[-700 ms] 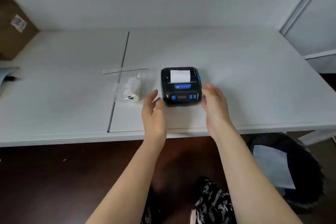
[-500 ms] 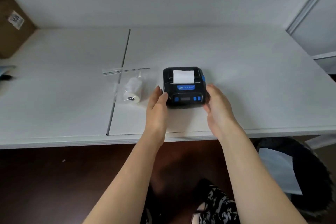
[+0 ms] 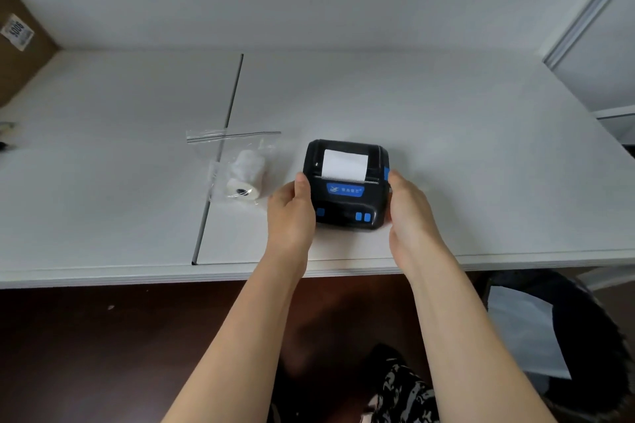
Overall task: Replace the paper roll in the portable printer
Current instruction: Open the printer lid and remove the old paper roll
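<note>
A black portable printer point(image 3: 347, 189) with blue buttons rests on the white table point(image 3: 481, 148), a strip of white paper sticking out of its closed lid. My left hand point(image 3: 292, 213) presses against its left side, thumb on the upper edge. My right hand point(image 3: 409, 209) holds its right side, with the thumb at the blue side latch. Left of the printer lies a white paper roll point(image 3: 245, 178) inside a clear zip bag point(image 3: 226, 161).
A seam point(image 3: 223, 154) runs front to back across the table under the bag. A cardboard box point(image 3: 17, 41) stands at the far left. Below the table's right front edge sits a dark bin point(image 3: 567, 336) with a white liner.
Both hands have moved forward from the table's front edge and closed in on the printer's two sides. The printer and the bagged roll stay where they were.
</note>
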The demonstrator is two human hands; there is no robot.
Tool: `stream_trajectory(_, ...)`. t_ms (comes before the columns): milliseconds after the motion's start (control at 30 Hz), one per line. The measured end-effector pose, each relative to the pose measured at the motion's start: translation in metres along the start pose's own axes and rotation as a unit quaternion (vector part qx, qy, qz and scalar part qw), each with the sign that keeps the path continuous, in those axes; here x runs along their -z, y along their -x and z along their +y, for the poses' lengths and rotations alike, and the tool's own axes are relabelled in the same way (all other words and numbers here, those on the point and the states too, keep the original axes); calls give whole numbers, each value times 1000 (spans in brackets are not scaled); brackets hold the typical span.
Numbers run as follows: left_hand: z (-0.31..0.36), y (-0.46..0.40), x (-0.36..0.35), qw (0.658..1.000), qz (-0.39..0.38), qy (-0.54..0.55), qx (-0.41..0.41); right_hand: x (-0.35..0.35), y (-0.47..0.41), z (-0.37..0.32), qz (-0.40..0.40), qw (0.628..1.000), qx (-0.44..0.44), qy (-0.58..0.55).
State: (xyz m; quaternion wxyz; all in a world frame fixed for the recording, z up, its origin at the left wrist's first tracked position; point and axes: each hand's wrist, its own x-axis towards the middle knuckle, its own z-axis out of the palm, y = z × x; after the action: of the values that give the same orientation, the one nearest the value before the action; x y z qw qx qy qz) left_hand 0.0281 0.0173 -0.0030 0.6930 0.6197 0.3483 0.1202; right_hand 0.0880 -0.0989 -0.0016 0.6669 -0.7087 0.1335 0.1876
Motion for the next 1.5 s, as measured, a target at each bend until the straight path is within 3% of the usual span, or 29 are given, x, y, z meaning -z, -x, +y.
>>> stream_trajectory(300, -9, -8, -5, 999, 3, 36, 28, 4, 0, 4, -39, 996, 20, -79)
stream_trajectory(433, -11, -5, -9, 998, -2, 68, 3, 4, -4, 5, -64, 992, 33, -99)
stream_trajectory(867, -12, -9, -15, 996, 3, 57, -70, -4, -22, 1, -19, 993, 47, -104)
stream_trajectory(1200, -9, -9, -15, 996, 9, 70, -62, 3, -23, -6, -48, 987, 9, -153)
stream_trajectory(1500, -7, -9, -16, 993, 9, 114, -35, 8, -26, -10, -25, 989, -12, -144)
